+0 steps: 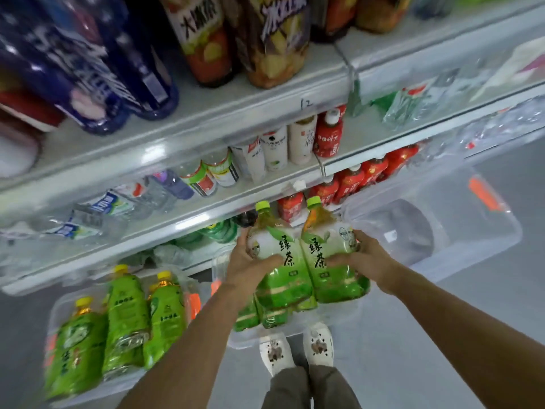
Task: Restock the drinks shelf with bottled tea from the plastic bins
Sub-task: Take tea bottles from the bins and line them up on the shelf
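Note:
Two large green tea bottles with yellow-green caps are held side by side, touching, in front of the low shelf. My left hand [249,267] grips the left bottle [280,261] round its side. My right hand [364,258] grips the right bottle [330,252]. Both bottles hang above a clear plastic bin [239,339] on the floor, where more green bottles [265,314] show under them. A second clear bin [56,314] at the lower left holds several green tea bottles [126,314].
The drinks shelf [206,208] rises in tiers with water, white milk-tea and red bottles [351,181]; big juice bottles stand on top. A clear bin [442,219] with no bottles inside sits at the right. My white shoes [295,348] stand on grey floor.

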Demonstrator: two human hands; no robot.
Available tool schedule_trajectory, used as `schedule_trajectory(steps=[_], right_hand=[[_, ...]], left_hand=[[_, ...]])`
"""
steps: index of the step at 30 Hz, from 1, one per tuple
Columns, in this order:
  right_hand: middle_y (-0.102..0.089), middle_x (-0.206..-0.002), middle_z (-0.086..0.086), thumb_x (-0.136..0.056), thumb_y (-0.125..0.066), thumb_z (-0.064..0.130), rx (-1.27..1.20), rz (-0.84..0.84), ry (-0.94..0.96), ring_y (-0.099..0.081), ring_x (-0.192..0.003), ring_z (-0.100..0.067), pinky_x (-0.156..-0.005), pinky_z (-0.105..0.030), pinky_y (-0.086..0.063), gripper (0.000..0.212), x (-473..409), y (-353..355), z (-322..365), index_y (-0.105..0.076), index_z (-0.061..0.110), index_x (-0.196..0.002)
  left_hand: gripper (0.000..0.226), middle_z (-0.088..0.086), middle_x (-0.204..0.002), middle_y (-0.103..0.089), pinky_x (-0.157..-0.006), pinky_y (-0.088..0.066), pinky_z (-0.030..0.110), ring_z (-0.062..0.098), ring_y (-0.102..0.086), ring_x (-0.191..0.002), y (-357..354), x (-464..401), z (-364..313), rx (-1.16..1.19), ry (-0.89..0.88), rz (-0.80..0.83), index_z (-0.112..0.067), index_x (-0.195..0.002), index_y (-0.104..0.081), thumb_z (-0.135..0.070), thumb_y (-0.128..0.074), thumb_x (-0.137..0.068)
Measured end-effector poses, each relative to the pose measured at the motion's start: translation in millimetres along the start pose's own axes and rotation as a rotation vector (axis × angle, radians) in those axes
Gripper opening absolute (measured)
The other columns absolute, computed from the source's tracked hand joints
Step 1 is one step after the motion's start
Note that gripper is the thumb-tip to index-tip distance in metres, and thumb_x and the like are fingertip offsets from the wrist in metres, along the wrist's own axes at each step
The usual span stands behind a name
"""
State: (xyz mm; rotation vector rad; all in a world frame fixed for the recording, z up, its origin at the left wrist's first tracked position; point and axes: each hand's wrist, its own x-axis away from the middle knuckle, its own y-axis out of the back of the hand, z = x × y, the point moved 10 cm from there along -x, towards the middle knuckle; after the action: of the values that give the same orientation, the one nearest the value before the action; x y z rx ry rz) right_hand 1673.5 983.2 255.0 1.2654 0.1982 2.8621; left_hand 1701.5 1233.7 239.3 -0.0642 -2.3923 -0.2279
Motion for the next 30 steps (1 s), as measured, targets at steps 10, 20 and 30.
schedule_trajectory(steps=[10, 20, 30], right_hand=[[-0.075, -0.1, -0.017, -0.059, -0.08, 0.016, -0.322, 0.235, 0.247, -0.074, -0.082, -0.028, -0.064, -0.034, -0.059, 0.047, 124.2, 3.2, 162.6, -0.07, 0.008, -0.105], [-0.075, -0.094, -0.021, -0.042, -0.088, 0.039, -0.39, 0.154, 0.626, -0.074, -0.074, -0.033, -0.057, -0.039, -0.058, 0.056, 250.0, 26.2, 313.6, -0.077, 0.01, -0.089], [-0.074, -0.094, -0.023, -0.048, -0.085, 0.037, -0.256, 0.274, 0.979, -0.074, -0.076, -0.034, -0.06, -0.039, -0.059, 0.052, 365.4, 67.4, 459.5, -0.078, 0.007, -0.091]], left_hand=[[0.087, 0.011, -0.1, -0.077, -0.066, -0.061, 0.042, 0.028, -0.075, -0.082, 35.7, 116.2, -173.5, 0.437, -0.168, 0.206, -0.011, -0.131, -0.058, -0.023, -0.092, -0.052], [0.071, 0.013, -0.095, -0.078, -0.059, -0.059, 0.037, 0.027, -0.076, -0.074, 75.6, 238.3, -357.4, 0.393, -0.618, 0.197, -0.02, -0.113, -0.068, -0.036, -0.097, -0.05], [0.066, 0.016, -0.105, -0.076, -0.064, -0.061, 0.042, 0.036, -0.075, -0.088, 83.4, 350.7, -494.8, 0.397, -0.974, 0.151, -0.023, -0.112, -0.068, -0.04, -0.092, -0.053]])
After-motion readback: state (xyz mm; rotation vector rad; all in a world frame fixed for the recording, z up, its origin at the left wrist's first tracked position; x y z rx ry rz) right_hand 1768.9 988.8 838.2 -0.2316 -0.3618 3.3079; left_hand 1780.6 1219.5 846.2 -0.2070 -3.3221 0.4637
